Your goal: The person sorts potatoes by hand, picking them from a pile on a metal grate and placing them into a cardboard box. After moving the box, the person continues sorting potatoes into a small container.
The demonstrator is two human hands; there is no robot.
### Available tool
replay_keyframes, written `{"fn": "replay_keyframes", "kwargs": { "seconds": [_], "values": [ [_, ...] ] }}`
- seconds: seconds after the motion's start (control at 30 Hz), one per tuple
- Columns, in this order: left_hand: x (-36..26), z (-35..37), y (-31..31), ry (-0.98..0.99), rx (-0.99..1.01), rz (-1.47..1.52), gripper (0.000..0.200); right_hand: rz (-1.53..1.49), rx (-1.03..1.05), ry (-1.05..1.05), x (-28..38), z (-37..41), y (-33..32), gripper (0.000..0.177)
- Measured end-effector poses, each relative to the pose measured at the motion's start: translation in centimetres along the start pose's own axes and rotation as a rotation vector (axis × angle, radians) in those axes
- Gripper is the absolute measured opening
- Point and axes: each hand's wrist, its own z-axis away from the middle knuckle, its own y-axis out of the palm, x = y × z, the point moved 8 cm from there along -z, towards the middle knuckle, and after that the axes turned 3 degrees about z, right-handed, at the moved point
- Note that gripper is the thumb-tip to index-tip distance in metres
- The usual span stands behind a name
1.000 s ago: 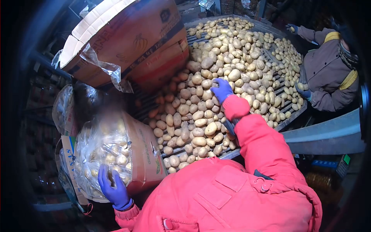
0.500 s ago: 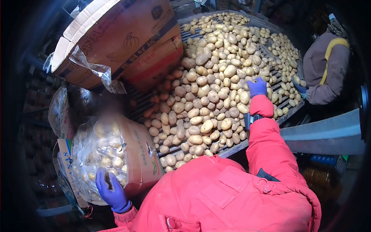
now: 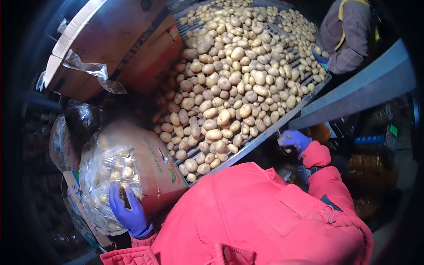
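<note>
The person's left hand (image 3: 129, 212) is resting against the clear bag (image 3: 115, 170) in the near-left carton (image 3: 154, 161), its grip parted and loose; light fingertips would be sparing the thin plastic. The right hand (image 3: 296, 140) is hanging curled beside the near edge of the slatted desk (image 3: 260, 138), where loose potatoes (image 3: 236, 86) are lying; its grip is showing too darkly to tell whether it is grasping anything.

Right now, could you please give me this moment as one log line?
left hand: open at bag; right hand: outside rack, grasp unclear; potatoes: spread on rack
</note>
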Motion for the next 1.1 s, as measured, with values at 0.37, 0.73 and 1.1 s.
{"fn": "replay_keyframes", "kwargs": {
  "seconds": [0.37,0.73,1.1],
  "values": [
    [-0.3,-0.1,0.6,0.005,0.094,0.038,0.041,0.933,-0.337,0.807,-35.9,15.6,-10.1,0.050],
    [-1.0,-0.1,0.3,0.079,0.018,-0.067,0.044,0.551,-0.555,-0.261,-0.5,-2.5,0.5,0.039],
    [-2.1,-0.2,-0.2,0.090,-0.055,-0.142,0.047,1.348,-0.935,0.444,5.2,-10.9,-3.7,0.042]
  ]
}}
